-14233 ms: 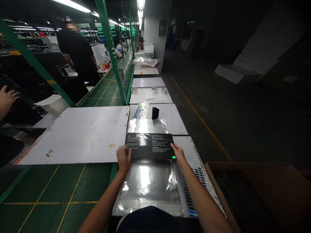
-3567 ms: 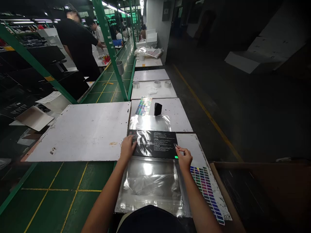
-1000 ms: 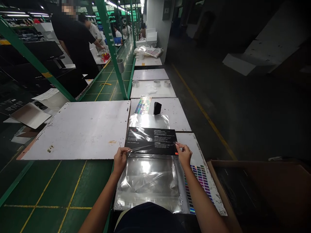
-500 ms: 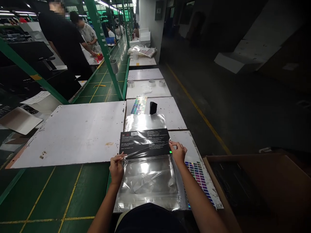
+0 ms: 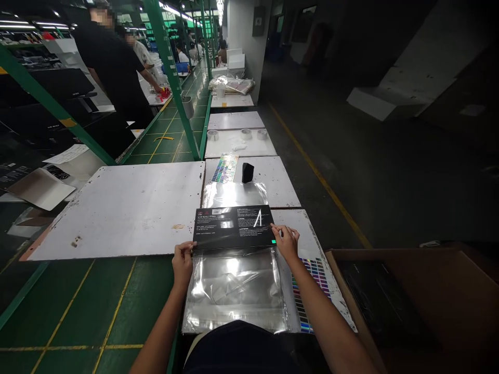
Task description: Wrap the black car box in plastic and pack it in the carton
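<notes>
A flat black box [image 5: 234,227] with white print lies across the white bench. It sits partly inside the mouth of a clear plastic bag [image 5: 234,291] that stretches back toward me. My left hand [image 5: 182,262] pinches the bag's edge at the box's near left corner. At the near right corner my right hand [image 5: 286,242] grips the bag edge against the box, beside a small green sticker. More clear bags [image 5: 234,195] lie flat just beyond the box.
A colour-swatch sheet [image 5: 312,296] lies under my right forearm, another swatch sheet [image 5: 225,168] and a small black block [image 5: 247,172] farther ahead. A large white board [image 5: 117,208] is on the left, an open cardboard carton [image 5: 409,306] on the right. People stand at the far left.
The bag's mouth has been drawn farther up over the near edge of the box. Both hands kept their corners; my left hand shifted slightly left and forward.
</notes>
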Demonstrator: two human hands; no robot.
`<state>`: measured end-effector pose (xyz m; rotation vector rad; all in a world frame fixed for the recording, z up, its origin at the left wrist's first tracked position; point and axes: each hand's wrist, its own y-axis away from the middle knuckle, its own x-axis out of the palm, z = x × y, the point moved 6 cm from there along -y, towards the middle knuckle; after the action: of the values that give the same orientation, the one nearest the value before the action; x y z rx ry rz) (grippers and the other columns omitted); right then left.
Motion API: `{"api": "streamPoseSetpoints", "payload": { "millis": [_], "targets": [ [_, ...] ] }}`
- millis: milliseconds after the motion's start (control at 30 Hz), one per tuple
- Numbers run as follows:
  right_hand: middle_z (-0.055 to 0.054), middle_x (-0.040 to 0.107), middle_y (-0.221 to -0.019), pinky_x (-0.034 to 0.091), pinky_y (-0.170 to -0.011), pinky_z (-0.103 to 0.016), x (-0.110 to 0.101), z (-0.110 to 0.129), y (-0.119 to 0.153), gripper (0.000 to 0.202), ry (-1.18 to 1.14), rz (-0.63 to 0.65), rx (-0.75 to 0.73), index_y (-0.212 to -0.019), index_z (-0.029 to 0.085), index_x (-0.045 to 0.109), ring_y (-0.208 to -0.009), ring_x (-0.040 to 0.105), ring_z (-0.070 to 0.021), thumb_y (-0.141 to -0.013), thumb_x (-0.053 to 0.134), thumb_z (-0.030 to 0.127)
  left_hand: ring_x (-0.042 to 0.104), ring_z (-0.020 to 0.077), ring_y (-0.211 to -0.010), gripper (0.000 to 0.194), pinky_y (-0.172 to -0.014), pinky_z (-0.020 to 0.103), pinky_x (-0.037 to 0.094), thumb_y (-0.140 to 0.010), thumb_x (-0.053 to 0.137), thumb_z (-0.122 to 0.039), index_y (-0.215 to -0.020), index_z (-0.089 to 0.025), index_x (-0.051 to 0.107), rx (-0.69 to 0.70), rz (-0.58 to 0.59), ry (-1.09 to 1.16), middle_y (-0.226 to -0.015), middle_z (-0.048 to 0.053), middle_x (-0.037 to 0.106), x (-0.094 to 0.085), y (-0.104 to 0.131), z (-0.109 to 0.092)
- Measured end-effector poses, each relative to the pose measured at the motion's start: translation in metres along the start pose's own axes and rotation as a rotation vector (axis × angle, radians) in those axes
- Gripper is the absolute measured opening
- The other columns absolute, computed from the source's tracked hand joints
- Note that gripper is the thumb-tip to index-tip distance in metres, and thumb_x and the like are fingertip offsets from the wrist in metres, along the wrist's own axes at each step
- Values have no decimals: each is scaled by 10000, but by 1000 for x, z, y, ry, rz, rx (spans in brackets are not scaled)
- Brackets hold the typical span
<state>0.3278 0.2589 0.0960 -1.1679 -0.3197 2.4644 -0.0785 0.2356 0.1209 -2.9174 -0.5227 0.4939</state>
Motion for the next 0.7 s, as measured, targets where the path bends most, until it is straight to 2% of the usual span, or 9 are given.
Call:
{"api": "streamPoseSetpoints", "payload": {
  "millis": [133,300,400,500,700],
  "targets": [
    [-40,713,-884,274,-972,-437,-2,-2,-2,387,9,-27,11,-805,237,522,-747,577,-199,-944,351,556,652,203,-1002,201,-916,367,518,-885,478,-435,-895,-243,538,3,107,-22,-963,39,695,8,-31,-6],
    [-39,720,-932,284,-972,-440,-2,2,-1,355,-5,-57,-2,-863,242,533,-721,572,-197,-957,344,528,613,218,-1116,190,-942,383,475,-905,423,-430,-934,-257,495,9,215,-108,-1081,48,698,21,-57,-1],
    [-43,719,-921,288,-974,-442,-2,3,-1,337,-28,-43,-4,-878,245,540,-719,572,-202,-958,349,510,584,226,-1192,179,-922,385,478,-922,383,-409,-972,-260,466,10,263,-148,-1128,63,694,30,-66,5],
    [-40,715,-893,294,-972,-444,-1,4,-2,342,-42,-41,-6,-881,245,548,-707,570,-202,-956,347,511,571,220,-1216,181,-948,390,467,-928,375,-404,-978,-256,465,20,255,-158,-1101,62,707,35,-72,5],
    [-28,702,-847,317,-921,-425,-3,5,-5,396,-30,-81,-14,-882,242,596,-678,556,-188,-947,354,549,578,222,-1157,234,-956,398,446,-931,390,-437,-996,-262,531,38,312,-237,-1221,53,655,43,-77,7]
  ]
}}
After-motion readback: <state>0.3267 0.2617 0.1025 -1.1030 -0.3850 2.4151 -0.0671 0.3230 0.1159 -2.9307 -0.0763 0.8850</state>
